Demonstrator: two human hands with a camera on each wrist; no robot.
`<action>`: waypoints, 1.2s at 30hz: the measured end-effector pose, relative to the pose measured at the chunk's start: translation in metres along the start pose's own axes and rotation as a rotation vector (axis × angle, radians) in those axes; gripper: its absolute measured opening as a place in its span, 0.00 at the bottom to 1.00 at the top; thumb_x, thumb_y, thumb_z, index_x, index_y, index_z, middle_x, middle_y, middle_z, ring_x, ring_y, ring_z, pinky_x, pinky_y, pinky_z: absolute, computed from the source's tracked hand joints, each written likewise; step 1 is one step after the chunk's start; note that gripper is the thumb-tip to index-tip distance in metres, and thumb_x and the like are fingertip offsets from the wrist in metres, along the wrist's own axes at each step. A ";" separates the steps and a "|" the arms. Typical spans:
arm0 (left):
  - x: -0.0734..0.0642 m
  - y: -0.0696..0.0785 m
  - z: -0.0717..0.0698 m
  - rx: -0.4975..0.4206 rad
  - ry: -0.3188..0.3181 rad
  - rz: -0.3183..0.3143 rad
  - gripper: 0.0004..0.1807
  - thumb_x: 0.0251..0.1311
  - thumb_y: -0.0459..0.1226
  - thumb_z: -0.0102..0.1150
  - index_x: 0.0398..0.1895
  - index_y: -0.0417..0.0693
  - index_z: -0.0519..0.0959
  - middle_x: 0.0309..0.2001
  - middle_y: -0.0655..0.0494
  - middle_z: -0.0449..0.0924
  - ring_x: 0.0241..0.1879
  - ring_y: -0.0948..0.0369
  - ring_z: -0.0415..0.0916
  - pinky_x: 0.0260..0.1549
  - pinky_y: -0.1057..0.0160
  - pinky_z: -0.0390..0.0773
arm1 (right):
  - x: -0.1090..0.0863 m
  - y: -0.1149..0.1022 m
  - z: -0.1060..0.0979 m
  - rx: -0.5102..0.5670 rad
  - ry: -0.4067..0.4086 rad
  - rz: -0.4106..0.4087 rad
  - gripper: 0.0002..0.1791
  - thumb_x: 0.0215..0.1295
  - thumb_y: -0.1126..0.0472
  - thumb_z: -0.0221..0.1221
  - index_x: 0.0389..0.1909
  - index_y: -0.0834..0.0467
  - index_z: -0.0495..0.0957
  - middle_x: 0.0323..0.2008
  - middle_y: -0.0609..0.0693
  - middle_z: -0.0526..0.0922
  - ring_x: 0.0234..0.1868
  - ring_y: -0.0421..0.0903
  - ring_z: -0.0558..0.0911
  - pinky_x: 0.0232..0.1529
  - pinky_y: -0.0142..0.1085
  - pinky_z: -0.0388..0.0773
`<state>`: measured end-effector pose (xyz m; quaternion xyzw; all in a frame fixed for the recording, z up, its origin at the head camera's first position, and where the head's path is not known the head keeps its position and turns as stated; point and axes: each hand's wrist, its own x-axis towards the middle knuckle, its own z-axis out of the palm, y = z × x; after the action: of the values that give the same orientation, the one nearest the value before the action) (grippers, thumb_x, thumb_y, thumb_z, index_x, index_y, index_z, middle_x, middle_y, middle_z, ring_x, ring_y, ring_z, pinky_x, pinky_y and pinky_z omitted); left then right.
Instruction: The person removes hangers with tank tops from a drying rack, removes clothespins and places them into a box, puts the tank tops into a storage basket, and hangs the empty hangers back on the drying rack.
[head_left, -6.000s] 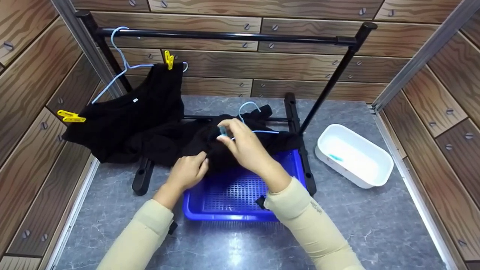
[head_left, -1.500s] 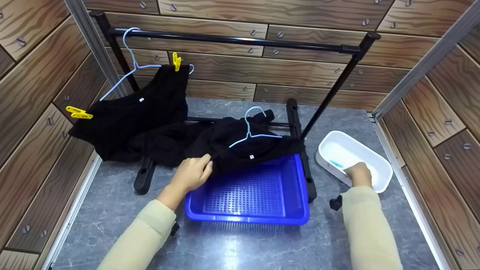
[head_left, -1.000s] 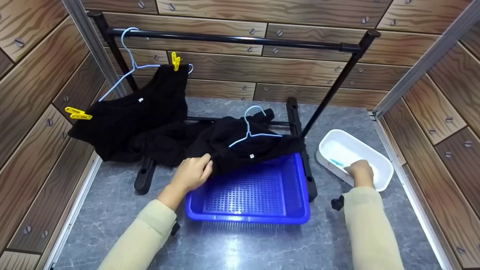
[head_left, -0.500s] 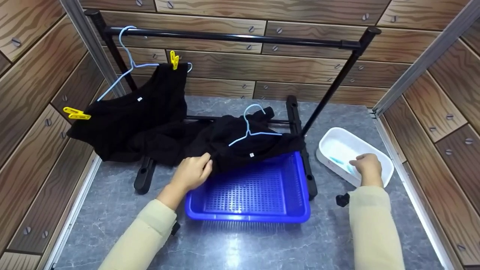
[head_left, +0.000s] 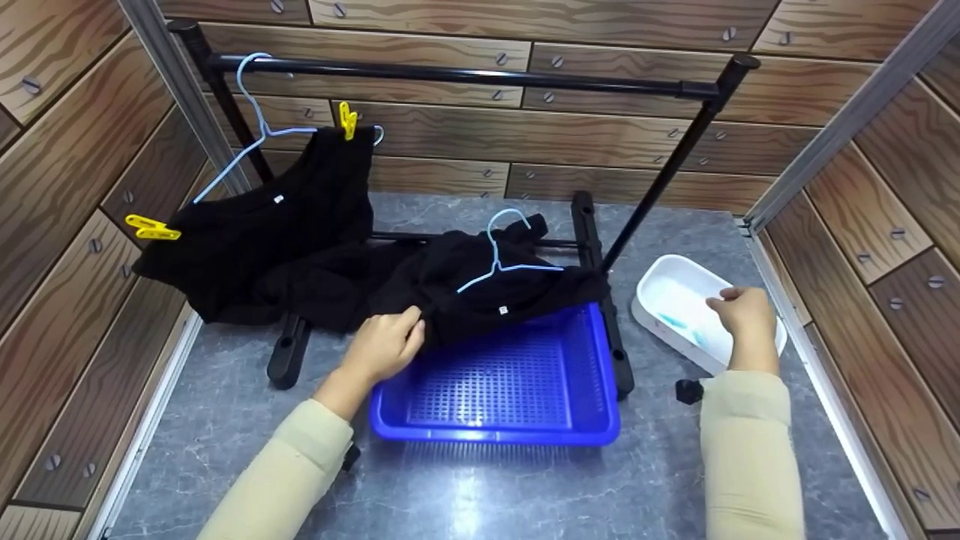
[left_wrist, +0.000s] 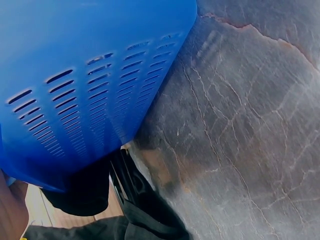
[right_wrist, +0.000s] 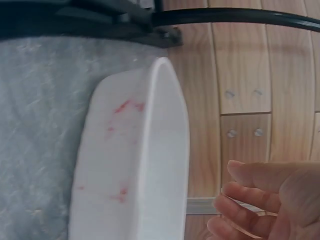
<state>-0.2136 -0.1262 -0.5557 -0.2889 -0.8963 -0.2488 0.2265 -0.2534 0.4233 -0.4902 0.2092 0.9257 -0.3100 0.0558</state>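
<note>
My left hand (head_left: 382, 343) grips the near edge of a black top (head_left: 450, 322) spread over the back of a blue plastic basket (head_left: 495, 436). In the left wrist view only a sliver of that hand (left_wrist: 11, 212) shows. A light blue hanger (head_left: 498, 264) lies at the top's neckline. My right hand (head_left: 745, 315) is raised over a white tub (head_left: 651, 279). From the right wrist view, its fingers are loosely bent, with nothing between them. Turquoise clips (head_left: 673, 320) lie on the tub's floor.
A black clothes rack (head_left: 465, 75) spans the back. On its left hangs another black top (head_left: 300, 195) on a blue hanger (head_left: 247, 146), with yellow clothespins (head_left: 347, 121) at its shoulders. Wood-patterned walls (head_left: 420, 135) enclose the grey floor (head_left: 247, 427).
The right hand held a small bluish clip over the top, then went right into the tub. Now it has risen out without it, and another turquoise clip shows. The left hand keeps its grip.
</note>
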 end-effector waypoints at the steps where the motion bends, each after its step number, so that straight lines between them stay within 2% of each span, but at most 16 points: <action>1: 0.000 0.000 0.000 0.001 0.002 0.001 0.09 0.68 0.36 0.51 0.28 0.44 0.68 0.16 0.51 0.69 0.17 0.45 0.74 0.18 0.45 0.73 | -0.002 -0.003 -0.001 0.005 0.007 -0.006 0.30 0.73 0.53 0.54 0.65 0.71 0.68 0.62 0.72 0.71 0.60 0.69 0.72 0.59 0.58 0.69; 6: 0.000 -0.002 0.002 0.015 0.014 0.001 0.10 0.67 0.36 0.52 0.27 0.45 0.67 0.15 0.52 0.66 0.15 0.44 0.72 0.17 0.45 0.72 | -0.009 -0.017 -0.007 0.014 0.064 -0.068 0.29 0.74 0.52 0.54 0.64 0.71 0.70 0.60 0.71 0.73 0.59 0.68 0.73 0.59 0.58 0.68; 14: 0.001 -0.001 0.002 0.005 0.018 0.001 0.10 0.67 0.36 0.51 0.27 0.45 0.68 0.15 0.51 0.68 0.16 0.43 0.74 0.17 0.44 0.72 | -0.023 -0.039 -0.017 0.006 0.132 -0.143 0.29 0.74 0.50 0.53 0.63 0.70 0.71 0.57 0.70 0.76 0.57 0.67 0.75 0.59 0.57 0.67; 19: 0.000 -0.001 0.002 0.011 0.014 -0.001 0.09 0.67 0.37 0.51 0.28 0.45 0.69 0.16 0.50 0.70 0.18 0.41 0.75 0.19 0.43 0.73 | -0.033 -0.054 -0.018 0.018 0.193 -0.188 0.26 0.74 0.51 0.54 0.61 0.68 0.75 0.54 0.67 0.78 0.54 0.63 0.76 0.57 0.56 0.68; 28: 0.000 0.001 0.002 0.007 0.011 -0.002 0.09 0.68 0.37 0.51 0.28 0.45 0.69 0.16 0.50 0.70 0.18 0.42 0.75 0.19 0.43 0.73 | -0.045 -0.077 -0.016 0.068 0.292 -0.281 0.24 0.73 0.51 0.56 0.57 0.66 0.78 0.55 0.66 0.80 0.56 0.64 0.77 0.60 0.55 0.67; 36: 0.000 0.002 0.000 0.002 0.017 -0.001 0.10 0.67 0.36 0.51 0.27 0.44 0.68 0.15 0.51 0.67 0.16 0.42 0.73 0.17 0.43 0.72 | -0.046 -0.094 0.003 0.152 0.418 -0.486 0.16 0.71 0.57 0.60 0.48 0.66 0.83 0.48 0.64 0.82 0.49 0.59 0.80 0.54 0.50 0.71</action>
<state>-0.2120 -0.1244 -0.5553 -0.2862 -0.8947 -0.2506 0.2342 -0.2516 0.3382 -0.4301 0.0448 0.9141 -0.3330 -0.2269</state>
